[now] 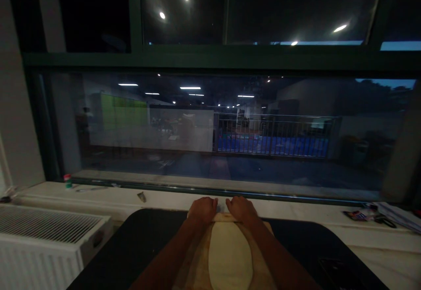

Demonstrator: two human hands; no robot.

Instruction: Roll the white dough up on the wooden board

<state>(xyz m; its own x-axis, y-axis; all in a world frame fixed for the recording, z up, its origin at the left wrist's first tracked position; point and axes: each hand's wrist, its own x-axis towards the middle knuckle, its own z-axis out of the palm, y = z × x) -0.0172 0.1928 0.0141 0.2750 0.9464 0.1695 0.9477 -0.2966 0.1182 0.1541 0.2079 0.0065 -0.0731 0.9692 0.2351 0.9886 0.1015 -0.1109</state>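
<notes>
An oval sheet of pale, flattened dough [230,257] lies lengthwise on a wooden board [194,272]. Across its far end rests a wooden rolling pin [224,216], of which only the middle stretch shows. My left hand [203,209] is closed around the pin's left end, fingers curled. Its right end is in my right hand [242,209], which is closed the same way. Both forearms reach forward on either side of the dough and cover parts of the board.
The board stands on a black table [151,241] against a pale windowsill [164,198]. On the sill are a small red-and-green container [67,181], a small metallic piece [141,197] and papers [399,215]. A white radiator [49,241] is at left; a dark flat object [338,270] lies at right.
</notes>
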